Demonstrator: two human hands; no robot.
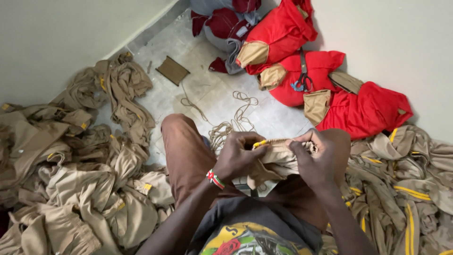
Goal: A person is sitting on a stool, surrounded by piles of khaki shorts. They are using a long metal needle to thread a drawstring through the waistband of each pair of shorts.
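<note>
Left hand (239, 156) clenched on the gathered waistband of khaki trousers (278, 163), thumb and fingers pinching the edge beside a yellow tip (260, 143). Right hand (314, 160) gripping the same waistband just to the right, fingers curled over the bunched fabric. Trousers held between both hands, above the lap, resting against brown-clad knees. Beaded bracelet (215, 179) on the left wrist.

Ahead of the hands, on the floor (207, 89): loose cord (236, 118) in tangled loops. Further ahead and to the right: red garments (325, 80) with tan linings, stacked against the wall, scissors (303, 78) lying on top. Far left of the left hand: large khaki pile (80, 174), heaped and crumpled. Right of the right hand: another pile of khaki garments with yellow stripes (406, 189), close against the leg. Ahead and to the left, well apart: small brown square (172, 70) flat on the floor. Top centre, beyond the cord: maroon and grey cloth (222, 23) bundled together.
</note>
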